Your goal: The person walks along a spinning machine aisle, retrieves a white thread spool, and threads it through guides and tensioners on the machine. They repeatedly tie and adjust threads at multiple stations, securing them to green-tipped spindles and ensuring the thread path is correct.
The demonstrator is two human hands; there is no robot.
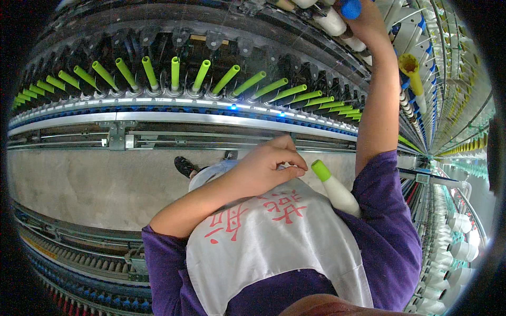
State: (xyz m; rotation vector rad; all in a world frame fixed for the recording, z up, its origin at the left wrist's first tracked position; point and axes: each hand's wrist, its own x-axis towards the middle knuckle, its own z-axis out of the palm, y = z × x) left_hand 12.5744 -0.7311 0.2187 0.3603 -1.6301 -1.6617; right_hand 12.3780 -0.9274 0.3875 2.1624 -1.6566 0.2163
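My left hand [276, 163] is bent in front of my white apron [263, 237], its fingers curled in and pressed together. Anything thin between the fingertips is too small to make out. Just right of them, apart from the hand, a bobbin of white yarn [338, 195] with a bright green tube end leans between the apron and my right upper arm. My right arm reaches up and away, so that my right hand [366, 23] is at the top edge, beside a blue rounded end [350, 8] and white spools [331, 22]. Its fingers are mostly hidden or cut off.
A spinning machine runs across the far side, with a row of green tubes [175, 73] standing on spindles above a metal rail [174, 120]. Behind me stands another machine [79, 258]. A yellow tube [411, 71] is by my right forearm; white cones [458, 224] line the right.
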